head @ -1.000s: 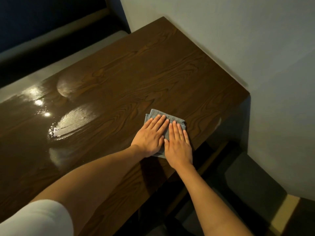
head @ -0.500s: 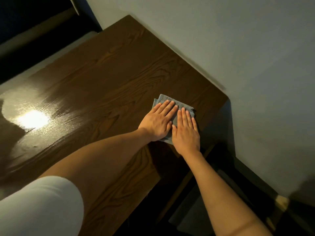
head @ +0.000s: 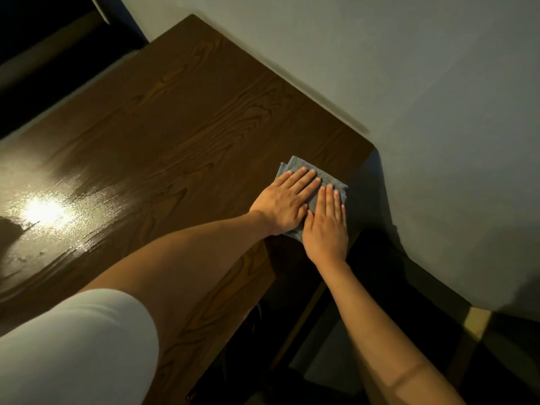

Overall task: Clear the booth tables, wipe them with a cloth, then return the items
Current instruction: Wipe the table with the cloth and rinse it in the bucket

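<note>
I see both hands, left hand (head: 285,204) and right hand (head: 327,226), pressing flat, fingers straight, on the folded blue-grey cloth (head: 304,171); it has slid nearer the desk's (head: 181,118) right corner; wiping nearly reaches the edge.

No readable text, label, brand, number or sign anywhere in view.
</note>
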